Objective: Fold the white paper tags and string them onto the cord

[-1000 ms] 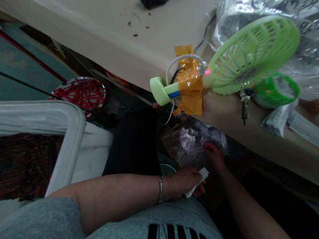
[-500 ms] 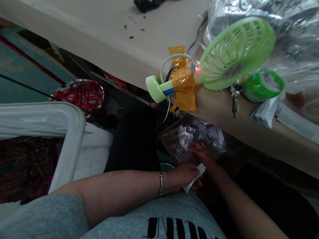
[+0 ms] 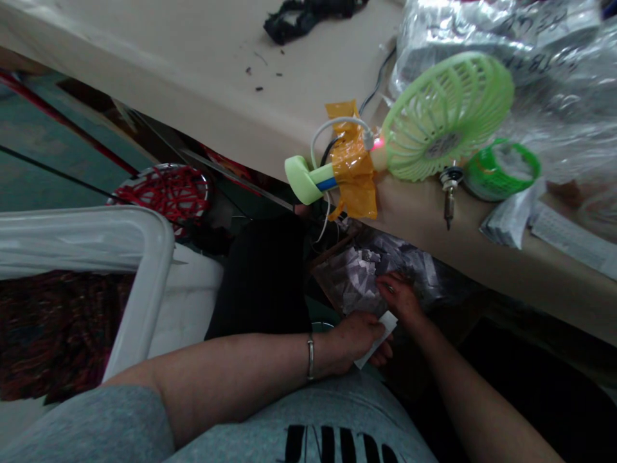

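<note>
Low in front of my body, my left hand (image 3: 359,339) is closed on a small white paper strip (image 3: 378,339), pinned under the thumb and sticking out on both sides. Just beyond it, my right hand (image 3: 401,296) has its fingers curled in toward the thumb; anything between them is too dim to make out. It hovers over the near side of an open box (image 3: 332,252) below the table edge. Many loose paper slips (image 3: 364,273) fill that box, some of them overlapping.
A green fan (image 3: 448,122) is fixed to the table (image 3: 193,71) with orange tape (image 3: 354,161). Right of it are a metal-tipped tool (image 3: 449,196), a green tape roll (image 3: 501,173) and plastic-wrapped packs (image 3: 482,38). A white tub (image 3: 159,257) with dark contents and a red-laced stool (image 3: 168,193) stand left.
My right hand has drawn slightly right, away from the slips, and its fingers are more curled. My left hand keeps the paper strip in nearly the same place. The view has shifted slightly.
</note>
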`<state>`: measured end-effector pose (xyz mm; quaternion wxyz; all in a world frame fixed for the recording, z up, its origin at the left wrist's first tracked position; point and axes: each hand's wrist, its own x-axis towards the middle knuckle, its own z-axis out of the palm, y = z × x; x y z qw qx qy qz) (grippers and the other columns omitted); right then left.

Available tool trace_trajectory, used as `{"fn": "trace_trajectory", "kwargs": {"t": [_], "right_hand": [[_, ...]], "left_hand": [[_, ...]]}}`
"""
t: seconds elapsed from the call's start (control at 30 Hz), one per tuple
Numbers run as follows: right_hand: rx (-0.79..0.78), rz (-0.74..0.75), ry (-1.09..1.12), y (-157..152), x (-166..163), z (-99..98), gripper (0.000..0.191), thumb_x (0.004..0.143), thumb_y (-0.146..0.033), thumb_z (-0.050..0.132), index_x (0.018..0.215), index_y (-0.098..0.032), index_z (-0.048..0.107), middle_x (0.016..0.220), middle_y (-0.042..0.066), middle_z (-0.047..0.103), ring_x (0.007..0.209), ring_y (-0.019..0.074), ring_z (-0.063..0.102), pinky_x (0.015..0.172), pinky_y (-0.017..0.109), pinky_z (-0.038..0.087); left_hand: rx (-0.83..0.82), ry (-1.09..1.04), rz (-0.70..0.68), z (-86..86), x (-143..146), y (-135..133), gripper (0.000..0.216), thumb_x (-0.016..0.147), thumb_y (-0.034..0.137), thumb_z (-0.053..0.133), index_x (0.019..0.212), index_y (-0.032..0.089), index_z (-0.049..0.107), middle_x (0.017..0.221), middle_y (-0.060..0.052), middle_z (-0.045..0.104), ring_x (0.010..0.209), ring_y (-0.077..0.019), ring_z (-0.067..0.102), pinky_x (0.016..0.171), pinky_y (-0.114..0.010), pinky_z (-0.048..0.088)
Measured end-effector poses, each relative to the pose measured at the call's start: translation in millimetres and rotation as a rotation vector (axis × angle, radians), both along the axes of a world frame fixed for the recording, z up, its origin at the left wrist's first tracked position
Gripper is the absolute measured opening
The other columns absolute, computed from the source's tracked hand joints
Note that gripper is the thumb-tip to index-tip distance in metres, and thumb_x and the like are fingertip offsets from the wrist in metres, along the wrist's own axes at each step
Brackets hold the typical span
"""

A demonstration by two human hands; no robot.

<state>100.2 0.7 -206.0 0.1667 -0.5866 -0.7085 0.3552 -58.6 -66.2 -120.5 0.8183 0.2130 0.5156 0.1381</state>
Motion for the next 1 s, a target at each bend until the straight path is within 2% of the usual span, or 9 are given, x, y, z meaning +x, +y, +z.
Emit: {"fn": "trace_trajectory", "kwargs": {"t": [0.17,0.3,0.4,0.47,0.57,0.63,0.77,0.87,1.0], "right_hand": [[-0.111,-0.347,0.347,-8,5,45.0,0.033,0.076,-0.052,0.067,0.078,-0.019,0.066,0.072,0.002,0.067,0.068,0.0170,0.062,0.067,0.032,0.051],[-0.230,-0.511,0.642,-26,-1,84.0,0.029,0.068,-0.049,0.073,0.075,-0.021,0.067,0.068,0.000,0.069,0.062,0.0163,0.062,0.061,0.030,0.050],[-0.287,-0.604,0.812,-35,-9,103.7,0.027,0.062,-0.044,0.078,0.072,-0.022,0.066,0.067,-0.001,0.070,0.060,0.0159,0.062,0.061,0.029,0.050],[-0.315,-0.648,0.899,-38,-15,113.4,0.028,0.059,-0.042,0.080,0.072,-0.022,0.066,0.067,-0.001,0.070,0.059,0.0155,0.062,0.061,0.030,0.050],[-0.351,-0.684,0.994,-42,-22,125.2,0.028,0.056,-0.040,0.082,0.071,-0.022,0.067,0.068,-0.001,0.071,0.057,0.0146,0.062,0.058,0.029,0.050],[-0.369,-0.699,1.038,-45,-26,131.0,0.026,0.055,-0.037,0.083,0.070,-0.022,0.068,0.068,-0.001,0.071,0.056,0.0134,0.061,0.057,0.028,0.049],[-0.365,-0.734,1.103,-50,-32,135.3,0.023,0.057,-0.033,0.083,0.071,-0.023,0.068,0.069,-0.002,0.071,0.061,0.0126,0.062,0.061,0.026,0.049],[-0.351,-0.763,1.134,-50,-36,133.8,0.023,0.057,-0.033,0.083,0.072,-0.024,0.068,0.070,-0.003,0.071,0.062,0.0142,0.063,0.063,0.029,0.049],[-0.346,-0.784,1.158,-51,-41,132.7,0.025,0.056,-0.034,0.083,0.071,-0.024,0.067,0.071,-0.002,0.072,0.063,0.0154,0.063,0.064,0.030,0.049]], "left_hand": [[0.155,0.014,0.116,23.8,-13,5,0.025,0.087,0.034,0.045,0.082,0.014,0.059,0.064,-0.001,0.061,0.055,-0.0100,0.055,0.058,-0.023,0.043],[0.448,0.076,0.170,43.7,-25,5,0.027,0.087,0.034,0.047,0.074,0.015,0.061,0.069,-0.002,0.060,0.066,-0.0114,0.054,0.066,-0.024,0.042],[0.635,0.125,0.158,51.6,-32,3,0.026,0.088,0.032,0.047,0.074,0.016,0.062,0.076,-0.002,0.060,0.073,-0.0133,0.053,0.071,-0.025,0.043],[0.742,0.160,0.154,53.5,-35,2,0.025,0.088,0.030,0.047,0.076,0.016,0.064,0.089,-0.005,0.061,0.082,-0.0147,0.055,0.078,-0.027,0.044],[0.811,0.157,0.118,54.7,-36,1,0.025,0.089,0.027,0.047,0.076,0.017,0.065,0.117,-0.007,0.058,0.100,-0.0168,0.055,0.090,-0.028,0.041],[0.812,0.126,0.089,56.0,-34,2,0.024,0.089,0.026,0.046,0.078,0.017,0.066,0.122,-0.007,0.057,0.107,-0.0173,0.054,0.094,-0.028,0.039],[0.812,0.112,0.084,59.3,-26,6,0.024,0.090,0.027,0.045,0.079,0.017,0.064,0.099,-0.005,0.062,0.095,-0.0159,0.055,0.087,-0.026,0.041],[0.778,0.147,0.082,59.3,-22,8,0.024,0.088,0.029,0.046,0.072,0.016,0.060,0.077,-0.001,0.055,0.076,-0.0137,0.050,0.073,-0.025,0.040],[0.720,0.149,0.083,57.6,-21,8,0.026,0.086,0.032,0.047,0.066,0.017,0.053,0.068,0.001,0.046,0.067,-0.0121,0.041,0.064,-0.024,0.035]]}}
